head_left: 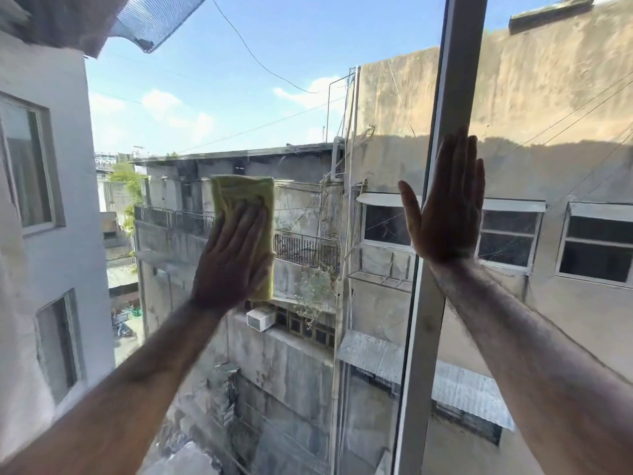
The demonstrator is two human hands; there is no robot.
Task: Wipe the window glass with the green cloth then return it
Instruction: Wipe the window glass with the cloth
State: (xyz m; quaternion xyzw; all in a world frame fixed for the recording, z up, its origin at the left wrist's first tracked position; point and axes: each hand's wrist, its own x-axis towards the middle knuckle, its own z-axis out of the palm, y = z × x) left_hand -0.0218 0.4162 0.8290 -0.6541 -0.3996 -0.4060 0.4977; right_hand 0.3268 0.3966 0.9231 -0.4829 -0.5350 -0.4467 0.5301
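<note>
Pressing the green cloth (245, 200) flat against the window glass (301, 132), the left hand (233, 255) lies spread open over the cloth's lower half, pinning rather than gripping it. The cloth's long axis runs up and down, its free end above the fingertips. The right hand (445, 214) rests open and empty on the window frame (442, 132), well apart.

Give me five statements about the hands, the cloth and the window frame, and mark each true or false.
1. The left hand presses the folded yellow-green cloth flat on the window glass. True.
2. The right hand holds a second cloth. False: it is bare.
3. The right hand lies open over the grey vertical window frame. True.
4. The cloth is crumpled in a fist. False: the fingers lie flat over it.
5. Both hands touch the cloth. False: only the left.
</note>
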